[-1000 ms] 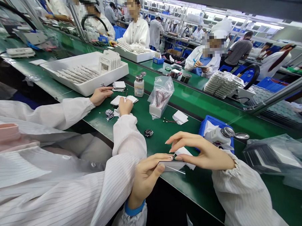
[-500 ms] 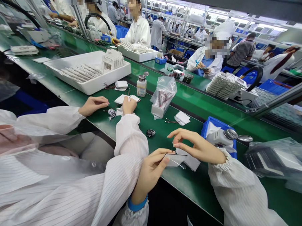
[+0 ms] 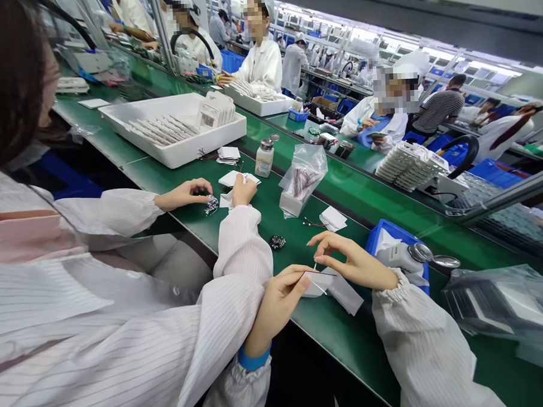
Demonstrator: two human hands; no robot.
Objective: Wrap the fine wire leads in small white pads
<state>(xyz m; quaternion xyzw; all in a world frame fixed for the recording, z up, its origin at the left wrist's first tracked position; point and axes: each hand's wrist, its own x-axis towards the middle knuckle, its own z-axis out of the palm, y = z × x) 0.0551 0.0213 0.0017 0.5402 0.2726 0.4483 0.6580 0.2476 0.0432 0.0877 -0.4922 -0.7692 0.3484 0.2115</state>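
1. One long green work surface runs from the far left to the near right, with people in white coats seated along it.
2. Far left on it stands a white tray holding rows of flat pieces.
3. Near left, a co-worker's sleeve reaches across the green surface; that person's two hands rest by small white cards, well apart from the wearer's own.
4. A clear bag of small parts stands mid-surface, with a small bottle just to its left.
5. At the right, a blue bin holds a white dispenser bottle.
6. Left hand, with a blue wristband, grips the near edge of a thin flat panel between thumb and fingers, at the near edge of the surface.
7. Right hand hovers over the panel's far side, thumb and forefinger pinched narrow on something tiny; what it is cannot be told.
8. A white cloth lies under the panel.
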